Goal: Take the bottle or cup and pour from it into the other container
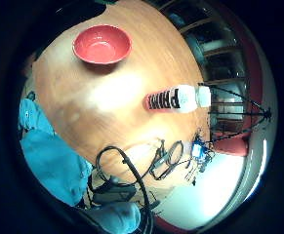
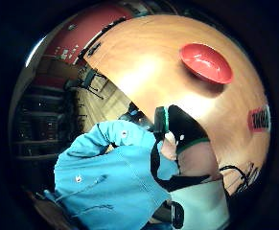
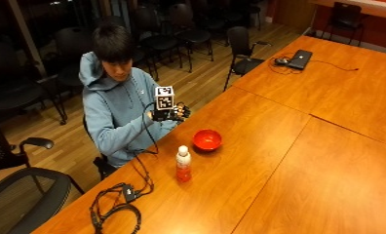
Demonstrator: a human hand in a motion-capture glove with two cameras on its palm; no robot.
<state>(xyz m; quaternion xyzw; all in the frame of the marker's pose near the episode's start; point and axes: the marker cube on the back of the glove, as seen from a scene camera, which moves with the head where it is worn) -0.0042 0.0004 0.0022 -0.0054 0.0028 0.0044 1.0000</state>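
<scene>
A bottle point(image 3: 183, 165) with a white cap and top and an orange-red lower half stands upright on the wooden table point(image 3: 277, 161). Beyond it, near the person, sits a red bowl point(image 3: 207, 139). My gloved right hand point(image 3: 170, 113) is raised in front of the person's chest, above the table's edge and apart from both objects. Its fingers look relaxed and hold nothing. The little finger side palm view looks down on the bowl point(image 1: 102, 44) and the bottle point(image 1: 178, 99). The thumb side palm view shows the bowl point(image 2: 206, 62), part of the bottle's label point(image 2: 259, 120) and the gloved thumb point(image 2: 182, 127).
Black cables with a small device point(image 3: 118, 204) lie on the table's near left end. A laptop point(image 3: 300, 58) sits on the far table. Office chairs point(image 3: 24, 190) stand around the person's side. Bare tabletop stretches to the right of the bowl and bottle.
</scene>
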